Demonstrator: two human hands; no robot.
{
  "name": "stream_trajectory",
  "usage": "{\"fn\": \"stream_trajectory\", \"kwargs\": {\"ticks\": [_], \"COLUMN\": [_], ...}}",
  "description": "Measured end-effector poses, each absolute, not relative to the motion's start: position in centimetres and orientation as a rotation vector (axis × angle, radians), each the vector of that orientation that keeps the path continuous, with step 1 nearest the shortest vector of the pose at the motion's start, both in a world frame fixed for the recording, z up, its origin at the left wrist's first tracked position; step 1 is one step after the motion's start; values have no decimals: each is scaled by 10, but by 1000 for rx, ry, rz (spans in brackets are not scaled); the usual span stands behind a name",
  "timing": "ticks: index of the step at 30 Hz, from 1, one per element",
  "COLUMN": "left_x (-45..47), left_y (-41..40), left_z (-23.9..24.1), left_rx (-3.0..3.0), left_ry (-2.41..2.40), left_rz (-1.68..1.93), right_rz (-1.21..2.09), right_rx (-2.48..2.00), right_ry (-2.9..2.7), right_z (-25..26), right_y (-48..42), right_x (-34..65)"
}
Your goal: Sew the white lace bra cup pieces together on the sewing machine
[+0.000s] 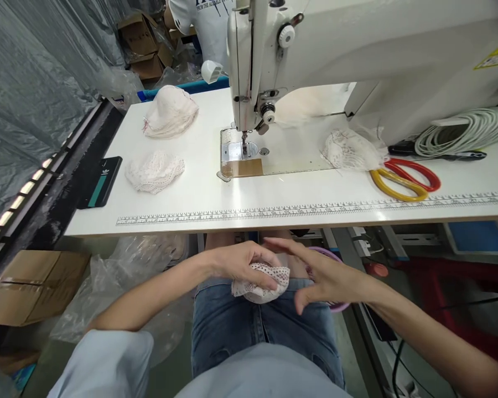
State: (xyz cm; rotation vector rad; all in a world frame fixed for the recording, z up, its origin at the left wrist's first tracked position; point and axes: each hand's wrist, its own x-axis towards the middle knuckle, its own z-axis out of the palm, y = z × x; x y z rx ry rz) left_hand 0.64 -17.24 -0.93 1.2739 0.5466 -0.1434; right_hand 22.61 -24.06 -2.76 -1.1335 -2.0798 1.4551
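Over my lap, my left hand [243,265] grips a white mesh lace fabric cup [269,293], thumb in front and fingers behind it. My right hand [326,273] is just to the right of the cup, thumb and fingers spread apart, with nothing visible in it. On the white table, a pale stack of fabric cups [170,113] sits at the left, and a white lace piece [154,171] lies in front of it. Another lace piece [351,149] rests right of the sewing machine needle.
The sewing machine [249,66] stands on the table [199,199]. Scissors with red and yellow handles [402,179] and a coiled pale cable [468,130] lie at the right. A phone [102,182] lies at the left edge. Cardboard boxes [33,287] and another person's shirt [213,33] are beyond.
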Motion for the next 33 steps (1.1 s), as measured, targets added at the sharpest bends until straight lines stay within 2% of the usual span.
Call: {"fn": "stream_trajectory", "kwargs": {"ticks": [5,9,12,16,18,20,23,26,30,33], "left_x": [-10,-19,-14,-7,-6,-6,-10,-19,-30,-33], "left_y": [-167,-146,-109,-62,-50,-47,-57,-73,-87,-92], "left_z": [4,31,74,129,130,108,52,10,-5,-2], "left_rx": [1289,1445,1698,2163,2388,2601,3007,3368,3524,3526], "left_ry": [563,569,548,582,607,660,767,648,522,527], "left_rz": [-148,-145,-80,103,219,334,408,525,792,771], "right_rz": [1930,2026,1645,481,-6,-292,-436,-392,-358,-396], "right_rx": [-985,-915,-964,-1058,-1032,-981,-908,-794,-715,-696], "right_ry": [-1803,-1852,-2193,-2573,-2631,-2671,-2691,-2680,-2678,-2704], "right_z": [-27,2,50,105,108,91,44,6,-7,-4], "right_y": [-214,-192,-156,-112,-102,-100,-109,-121,-130,-130], "right_x": [202,210,221,233,232,226,213,206,209,210]}}
